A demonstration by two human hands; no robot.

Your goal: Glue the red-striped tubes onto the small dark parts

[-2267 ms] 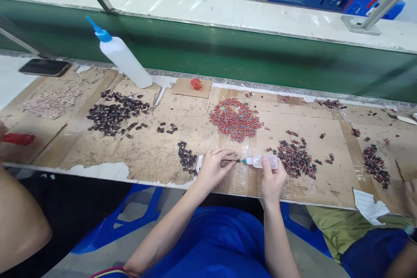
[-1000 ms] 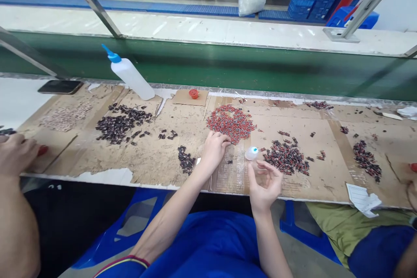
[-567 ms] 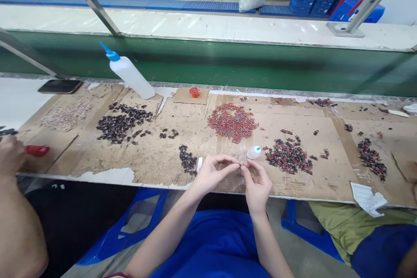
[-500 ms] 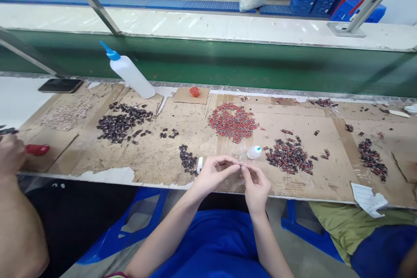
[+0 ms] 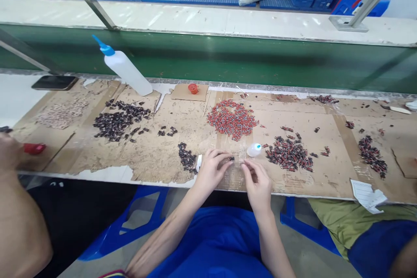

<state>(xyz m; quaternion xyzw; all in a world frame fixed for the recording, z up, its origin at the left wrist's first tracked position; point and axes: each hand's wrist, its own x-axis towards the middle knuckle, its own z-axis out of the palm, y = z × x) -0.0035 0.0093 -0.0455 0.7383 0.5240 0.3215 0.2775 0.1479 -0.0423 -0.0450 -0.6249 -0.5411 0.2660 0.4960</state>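
Observation:
My left hand (image 5: 212, 167) rests at the near edge of the cardboard-covered bench (image 5: 156, 156), its fingertips pinched on a small dark part (image 5: 230, 159). A few centimetres to its right, my right hand (image 5: 257, 181) has thumb and forefinger pinched together; what they hold is too small to make out. A small clear glue bottle with a blue tip (image 5: 253, 150) stands just beyond my right hand. Behind both hands lies a pile of red parts (image 5: 232, 119). A pile of dark and red parts (image 5: 288, 156) lies to the right, and a small dark pile (image 5: 186, 157) to the left.
A large white squeeze bottle with a blue nozzle (image 5: 125, 68) leans at the back left, above a big dark pile (image 5: 115, 120). A red cap (image 5: 193, 88) sits on a cardboard scrap. A co-worker's hand (image 5: 8, 152) with a red tool (image 5: 34, 148) is at the left; a torn paper (image 5: 368, 192) lies right.
My right hand set the small glue bottle down and my left reached to the red pile. Both hands then met in a pinch and have now drawn slightly apart.

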